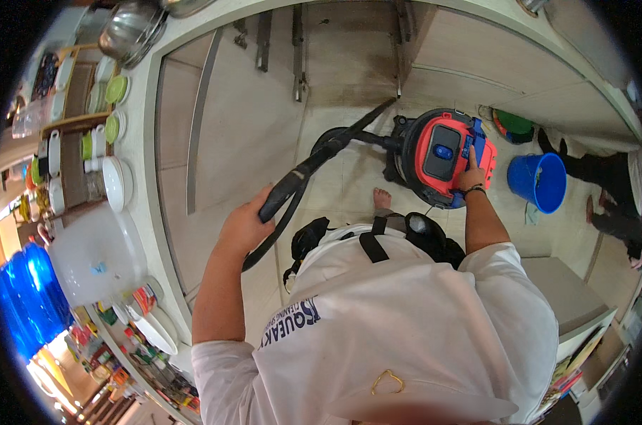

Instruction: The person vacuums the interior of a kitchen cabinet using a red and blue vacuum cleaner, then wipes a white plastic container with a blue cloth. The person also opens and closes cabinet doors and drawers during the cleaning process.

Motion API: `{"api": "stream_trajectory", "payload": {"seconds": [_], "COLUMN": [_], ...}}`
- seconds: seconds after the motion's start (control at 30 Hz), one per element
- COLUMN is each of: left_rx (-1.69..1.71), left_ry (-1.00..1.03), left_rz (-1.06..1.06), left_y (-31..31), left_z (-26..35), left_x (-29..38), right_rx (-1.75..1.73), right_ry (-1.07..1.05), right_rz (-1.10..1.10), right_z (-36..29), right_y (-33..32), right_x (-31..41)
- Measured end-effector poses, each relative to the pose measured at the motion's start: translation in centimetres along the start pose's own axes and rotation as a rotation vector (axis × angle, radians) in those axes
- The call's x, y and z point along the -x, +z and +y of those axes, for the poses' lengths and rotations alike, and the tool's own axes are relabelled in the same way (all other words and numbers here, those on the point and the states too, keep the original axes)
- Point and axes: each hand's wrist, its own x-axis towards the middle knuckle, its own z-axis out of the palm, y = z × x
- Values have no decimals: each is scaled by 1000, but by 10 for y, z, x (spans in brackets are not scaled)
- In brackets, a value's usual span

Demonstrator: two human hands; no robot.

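Note:
My left hand is closed around the black handle of a vacuum hose. Its narrow nozzle points away from me, towards the floor edge of the open cabinet. The hose loops round to a red-and-black canister vacuum cleaner standing on the tiled floor. On top of that vacuum rests my right hand, its index finger extended onto the blue part of the lid. The other fingers look curled, and I see nothing held in them.
A blue bucket stands right of the vacuum, near another person's legs. A green-and-red item lies by the cabinet. On the left, a countertop carries white bowls, a translucent tub and a steel pot.

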Motion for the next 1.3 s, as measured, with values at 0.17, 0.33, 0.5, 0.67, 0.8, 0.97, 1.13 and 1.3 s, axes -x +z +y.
{"api": "stream_trajectory", "payload": {"seconds": [0.17,0.33,0.5,0.67,0.8,0.97,1.13,1.3], "left_rx": [137,46,-146,-177,-222,-322,-326,-268], "left_ry": [-16,135,209,234,315,468,583,638], "left_rz": [-102,-221,-203,-118,-176,-217,-257,-145], "left_y": [-2,30,74,75,57,77,98,111], "left_z": [4,36,86,87,74,94,120,108], "left_x": [8,-26,-68,-77,-72,-106,-156,-169], "right_rx": [-34,-71,-88,45,-170,-258,-240,-229], "right_ry": [31,128,272,207,336,242,263,353], "right_rz": [69,58,116,276,254,443,275,49], "right_z": [64,125,175,202,208,179,122,95], "right_y": [-10,-12,8,29,38,62,71,110], "right_x": [6,-1,-11,2,40,106,213,339]}}
